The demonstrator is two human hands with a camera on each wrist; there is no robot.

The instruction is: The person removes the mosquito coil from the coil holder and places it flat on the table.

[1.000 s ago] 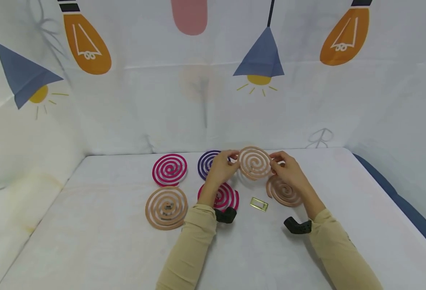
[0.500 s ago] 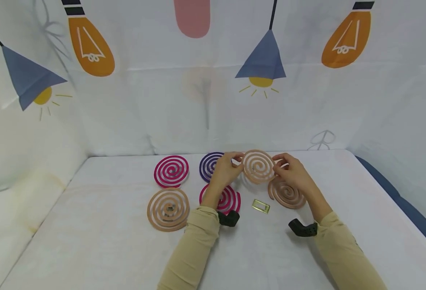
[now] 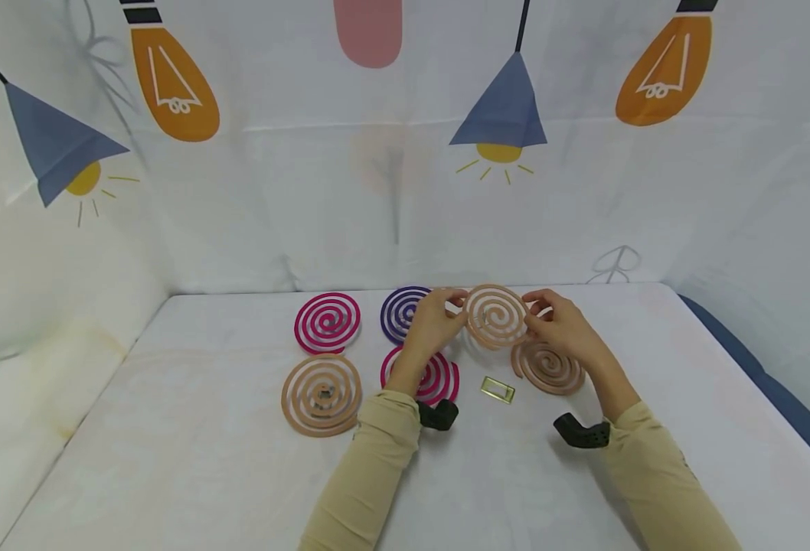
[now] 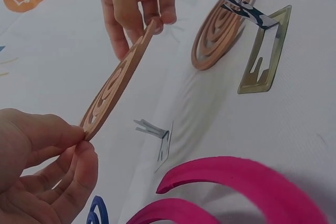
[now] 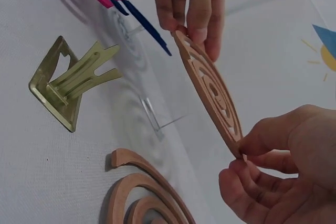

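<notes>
Evenly, the two hands share the held coil from opposite edges: the left hand (image 3: 436,321) pinches its rim at nine o'clock, thumb against fingertips, and the right hand (image 3: 560,325) does likewise at three. Gripping only the edge probably spares a thin, perhaps brittle spiral from bending, and leaves its middle free. The held coil (image 3: 496,316) is up off the table (image 3: 205,490), with the silver stand (image 4: 165,140) beneath and apart from it, prong rising towards it.

From the held coil, the gold stand (image 3: 498,390) lies at six o'clock, its forked prong bent up, seemingly so that it can bear a coil clear of the cloth. The brown coil (image 3: 550,367) lies between four and five. The purple coil (image 3: 400,314) sits at nine, the far pink coil (image 3: 327,324) beyond it. Towards eight come the near pink coil (image 3: 439,380), partly behind the left wrist, and farther out the tan coil (image 3: 321,395), with grey metal showing at its centre.
</notes>
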